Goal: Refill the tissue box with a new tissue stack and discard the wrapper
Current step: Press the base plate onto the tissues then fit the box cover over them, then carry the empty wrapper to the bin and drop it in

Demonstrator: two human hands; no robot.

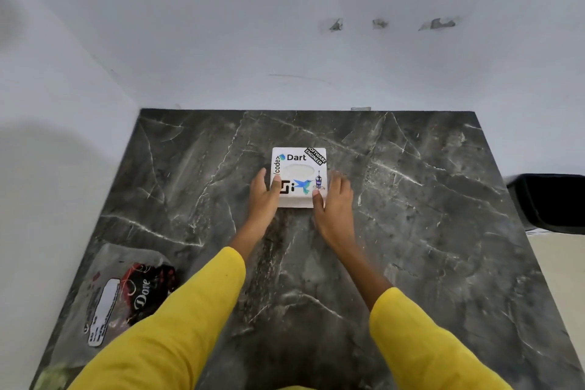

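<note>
Dark marble-pattern table (411,231) fills most of the view, pushed into a corner of the white wall (285,25). White square tissue box (299,168) is the landmark: it sits flat near the table's middle, a bit toward the wall. Its top carries stickers ("Dart", "code", "software engineer", a hummingbird) and an oval opening in the centre; nothing can be made out inside the opening.

Black bin (550,203) stands well to the right of the box, off the table edge.

Clear plastic tissue pack (126,294) with a red-and-black "Dove" print lies well to the near-left of the box, by the table's left edge, partly under the yellow sleeve (177,320).

Left hand (264,196) is against the box's left side, fingers together and extended, thumb resting on the top near corner. Right hand (334,199) is against the box's right side, fingers together, thumb on the near right corner. Both hands flank the box, touching it; the box sits on the table.
</note>
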